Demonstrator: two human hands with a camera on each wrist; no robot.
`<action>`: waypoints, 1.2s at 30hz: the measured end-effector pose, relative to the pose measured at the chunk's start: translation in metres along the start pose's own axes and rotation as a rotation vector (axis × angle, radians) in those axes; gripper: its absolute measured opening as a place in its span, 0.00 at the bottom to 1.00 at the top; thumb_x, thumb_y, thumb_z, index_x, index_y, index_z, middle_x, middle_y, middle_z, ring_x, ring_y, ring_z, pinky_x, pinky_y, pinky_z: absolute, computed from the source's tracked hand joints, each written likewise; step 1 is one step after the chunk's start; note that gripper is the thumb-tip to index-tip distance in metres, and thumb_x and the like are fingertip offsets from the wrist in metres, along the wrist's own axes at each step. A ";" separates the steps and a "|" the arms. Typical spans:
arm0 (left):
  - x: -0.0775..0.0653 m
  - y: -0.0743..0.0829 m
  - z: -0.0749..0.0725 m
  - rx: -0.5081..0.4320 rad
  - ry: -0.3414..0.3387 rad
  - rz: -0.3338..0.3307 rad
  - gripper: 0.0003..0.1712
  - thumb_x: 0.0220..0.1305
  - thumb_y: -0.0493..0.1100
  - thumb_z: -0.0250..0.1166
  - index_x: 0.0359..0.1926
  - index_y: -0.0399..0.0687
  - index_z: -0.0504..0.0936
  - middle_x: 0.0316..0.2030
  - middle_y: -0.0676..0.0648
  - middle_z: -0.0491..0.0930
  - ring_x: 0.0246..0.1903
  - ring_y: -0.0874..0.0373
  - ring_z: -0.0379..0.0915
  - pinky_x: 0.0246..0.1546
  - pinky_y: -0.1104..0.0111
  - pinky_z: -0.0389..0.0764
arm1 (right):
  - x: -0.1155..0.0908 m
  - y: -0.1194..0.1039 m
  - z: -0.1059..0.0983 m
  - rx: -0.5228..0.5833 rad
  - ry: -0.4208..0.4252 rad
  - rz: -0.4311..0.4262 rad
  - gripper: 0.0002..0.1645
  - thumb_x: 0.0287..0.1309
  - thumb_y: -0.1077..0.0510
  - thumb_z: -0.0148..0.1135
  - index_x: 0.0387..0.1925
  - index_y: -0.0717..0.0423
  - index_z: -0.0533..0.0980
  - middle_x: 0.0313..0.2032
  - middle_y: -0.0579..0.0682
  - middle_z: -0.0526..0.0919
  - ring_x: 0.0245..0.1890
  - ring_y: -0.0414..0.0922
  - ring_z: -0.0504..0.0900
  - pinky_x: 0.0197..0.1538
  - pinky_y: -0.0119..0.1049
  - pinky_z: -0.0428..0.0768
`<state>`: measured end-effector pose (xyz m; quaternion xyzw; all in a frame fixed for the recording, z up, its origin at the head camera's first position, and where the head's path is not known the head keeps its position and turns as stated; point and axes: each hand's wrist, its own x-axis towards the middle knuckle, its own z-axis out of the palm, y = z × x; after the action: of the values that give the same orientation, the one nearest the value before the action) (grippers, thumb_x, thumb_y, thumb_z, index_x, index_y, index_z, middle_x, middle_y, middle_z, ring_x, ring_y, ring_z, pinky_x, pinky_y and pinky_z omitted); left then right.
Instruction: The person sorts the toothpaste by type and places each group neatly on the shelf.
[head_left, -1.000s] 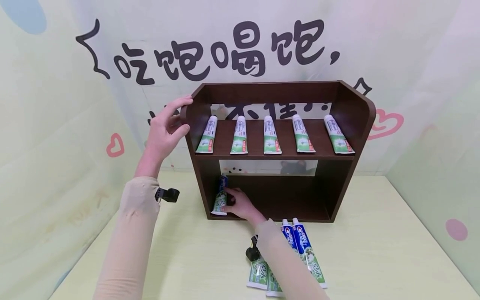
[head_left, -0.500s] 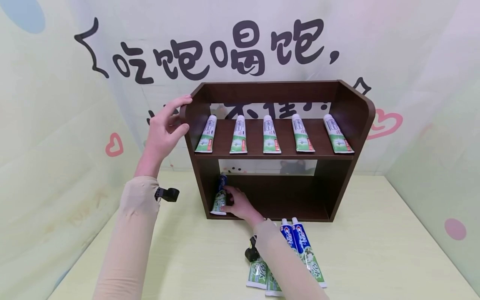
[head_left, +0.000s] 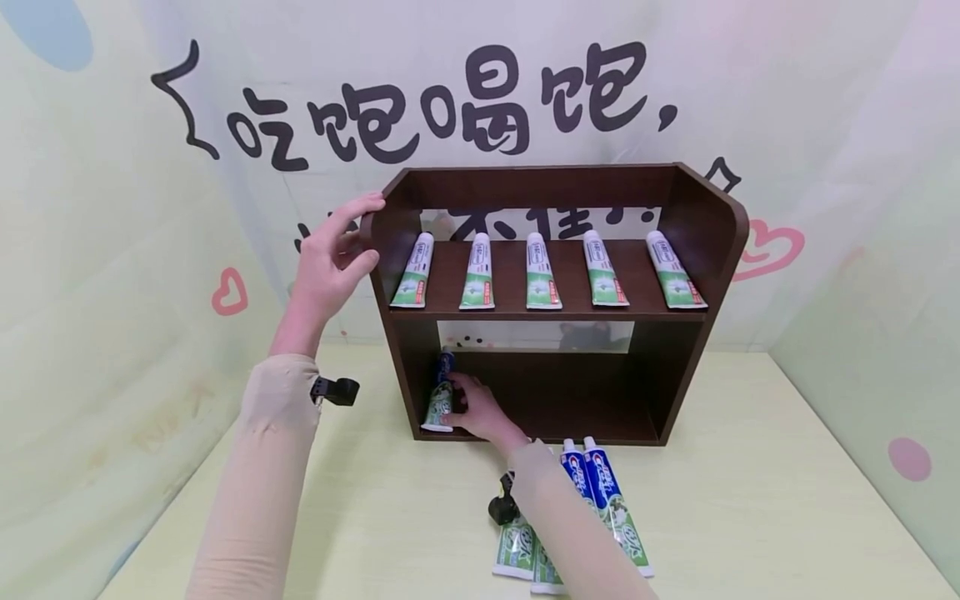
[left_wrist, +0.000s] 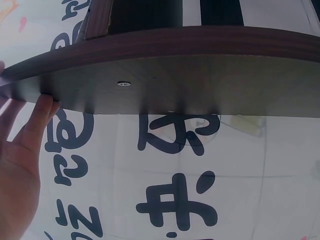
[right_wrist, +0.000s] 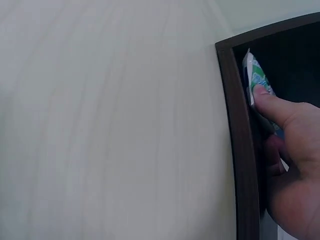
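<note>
A dark brown two-tier shelf [head_left: 540,315] stands on the table. My left hand [head_left: 326,258] rests its fingers on the upper left side panel [left_wrist: 150,75]; the left wrist view shows fingertips touching the panel's outer face and edge. In the lower tier, my right hand [head_left: 483,410] holds a blue and green toothpaste tube [head_left: 439,404] between thumb and fingers. The tube leans upright-tilted against the left inner wall, cap end up and back. In the right wrist view, the thumb [right_wrist: 267,102] presses on the tube [right_wrist: 257,75], whose lower part the hand covers.
Several white and green toothpaste tubes [head_left: 540,275] lie spaced in a row on the upper tier. More blue and green tubes [head_left: 617,508] lie on the table [head_left: 750,500] before the shelf, partly under the right forearm. A printed cloth wall [head_left: 480,100] stands behind.
Almost nothing differs. Both hands and the held tube stay in place, with only a slight shift of the head view.
</note>
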<state>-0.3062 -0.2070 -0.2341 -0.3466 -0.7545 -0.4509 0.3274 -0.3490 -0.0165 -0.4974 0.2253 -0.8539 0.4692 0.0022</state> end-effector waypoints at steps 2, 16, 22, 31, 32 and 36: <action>-0.001 -0.001 0.000 0.002 0.002 -0.001 0.27 0.58 0.27 0.57 0.61 0.35 0.75 0.66 0.37 0.73 0.53 0.56 0.79 0.38 0.82 0.80 | 0.000 0.001 0.001 -0.008 -0.007 0.008 0.44 0.55 0.61 0.71 0.71 0.58 0.62 0.62 0.61 0.72 0.56 0.57 0.76 0.58 0.48 0.80; -0.001 0.000 0.002 -0.006 0.000 0.004 0.27 0.58 0.26 0.57 0.61 0.34 0.75 0.65 0.36 0.72 0.50 0.33 0.79 0.37 0.82 0.81 | 0.001 -0.015 -0.012 -0.028 -0.062 0.050 0.43 0.56 0.55 0.70 0.70 0.59 0.64 0.63 0.62 0.71 0.57 0.55 0.78 0.56 0.45 0.81; -0.001 -0.002 0.001 -0.003 0.010 0.014 0.27 0.57 0.26 0.56 0.60 0.34 0.75 0.65 0.36 0.73 0.51 0.38 0.79 0.37 0.82 0.81 | -0.010 -0.029 -0.021 -0.019 -0.025 -0.001 0.39 0.58 0.55 0.68 0.69 0.58 0.66 0.63 0.61 0.73 0.54 0.56 0.79 0.52 0.45 0.82; -0.001 -0.001 0.001 0.005 0.002 0.009 0.27 0.58 0.27 0.57 0.61 0.35 0.75 0.66 0.37 0.73 0.51 0.35 0.79 0.40 0.83 0.81 | -0.044 -0.045 -0.044 0.060 0.037 -0.049 0.34 0.61 0.57 0.66 0.67 0.57 0.68 0.61 0.63 0.76 0.52 0.56 0.80 0.51 0.45 0.82; -0.001 -0.002 0.001 0.004 0.002 0.005 0.27 0.59 0.27 0.56 0.61 0.35 0.75 0.66 0.37 0.73 0.52 0.35 0.79 0.40 0.83 0.81 | -0.048 -0.046 -0.047 0.077 0.042 -0.051 0.34 0.62 0.57 0.65 0.67 0.58 0.68 0.61 0.63 0.76 0.52 0.57 0.80 0.51 0.45 0.83; 0.000 -0.006 0.002 -0.005 0.005 -0.005 0.27 0.59 0.29 0.56 0.62 0.36 0.74 0.67 0.38 0.72 0.53 0.35 0.79 0.41 0.83 0.80 | -0.066 -0.050 -0.060 0.112 0.078 -0.048 0.33 0.62 0.56 0.65 0.67 0.55 0.69 0.60 0.59 0.77 0.52 0.56 0.80 0.50 0.42 0.82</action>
<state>-0.3119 -0.2078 -0.2374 -0.3445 -0.7535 -0.4544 0.3272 -0.2829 0.0341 -0.4376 0.2270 -0.8198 0.5247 0.0344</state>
